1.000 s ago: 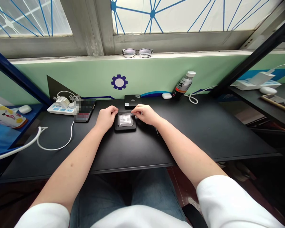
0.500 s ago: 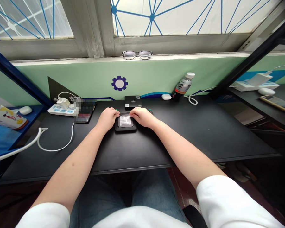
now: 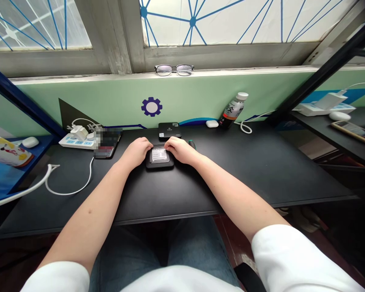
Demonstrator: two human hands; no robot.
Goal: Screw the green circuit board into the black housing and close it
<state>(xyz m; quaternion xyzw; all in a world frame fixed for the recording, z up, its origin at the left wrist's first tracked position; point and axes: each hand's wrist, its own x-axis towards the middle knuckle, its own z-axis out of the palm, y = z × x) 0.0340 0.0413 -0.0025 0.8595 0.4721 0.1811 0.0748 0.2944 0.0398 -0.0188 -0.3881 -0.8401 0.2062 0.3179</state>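
Observation:
On the black desk a small black square case (image 3: 159,166) lies flat, and in it sits a hard drive (image 3: 159,155) with a white-silver printed label. My left hand (image 3: 137,152) is closed at the drive's far left corner, thumb and fingertips together on the edge. Opposite it, my right hand (image 3: 180,149) pinches the far right corner, fingers bent. Just behind lies a black square cover (image 3: 169,130) with a small pale sticker. A screwdriver's green-and-black handle (image 3: 192,144) shows beyond my right hand, partly hidden by it.
A power strip (image 3: 76,140) with plugs and a phone (image 3: 108,145) lie at the left, a white cable (image 3: 69,194) looping toward me. Behind stand a white earbud case (image 3: 212,123) and a leaning drink bottle (image 3: 233,110). Eyeglasses (image 3: 174,70) rest on the sill.
The view has shifted slightly, and more of the screwdriver handle shows. Both hands stay at the drive's far corners with little visible movement.

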